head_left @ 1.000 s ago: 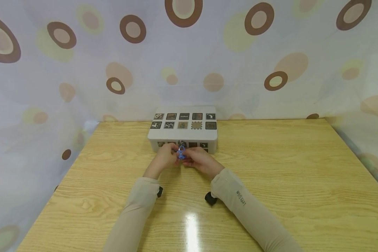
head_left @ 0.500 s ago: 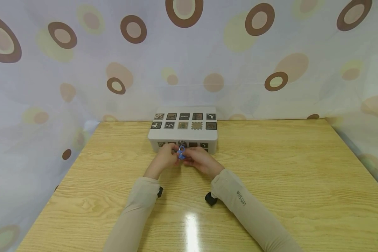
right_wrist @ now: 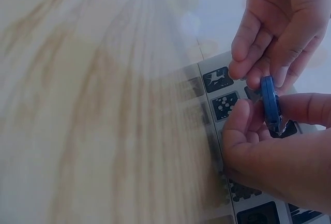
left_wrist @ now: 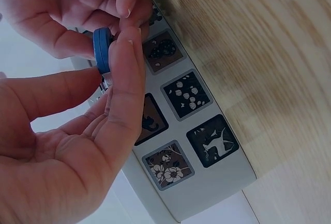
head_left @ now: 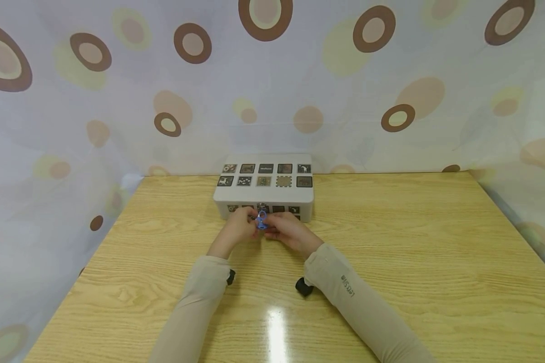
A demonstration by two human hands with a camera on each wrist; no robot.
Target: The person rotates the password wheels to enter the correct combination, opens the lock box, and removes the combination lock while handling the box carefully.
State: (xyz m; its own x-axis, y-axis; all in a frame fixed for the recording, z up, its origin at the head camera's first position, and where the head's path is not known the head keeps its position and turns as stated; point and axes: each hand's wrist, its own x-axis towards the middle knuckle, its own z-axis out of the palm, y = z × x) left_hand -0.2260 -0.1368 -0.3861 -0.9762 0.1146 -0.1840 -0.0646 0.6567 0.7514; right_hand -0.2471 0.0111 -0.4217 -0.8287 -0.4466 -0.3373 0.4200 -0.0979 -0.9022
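A small blue padlock [head_left: 261, 222] with a loop-shaped shackle is at the front of a white tin box [head_left: 263, 193], just below its metal clasp [head_left: 262, 205]. From the left side, my left hand [head_left: 239, 227] pinches the padlock between thumb and fingers. My right hand [head_left: 291, 230] pinches it from the other side. In the left wrist view the blue padlock [left_wrist: 102, 50] shows edge-on between both thumbs and the fingertips. The right wrist view also has the padlock [right_wrist: 270, 102] edge-on, with metal at its lower end. Fingers hide how it meets the clasp.
The box, printed with dark picture squares, stands at the back of a wooden table [head_left: 413, 242]. Behind it hangs a pale curtain [head_left: 272, 136] with ring and oval prints. A black wrist device [head_left: 304, 286] sits under the right sleeve.
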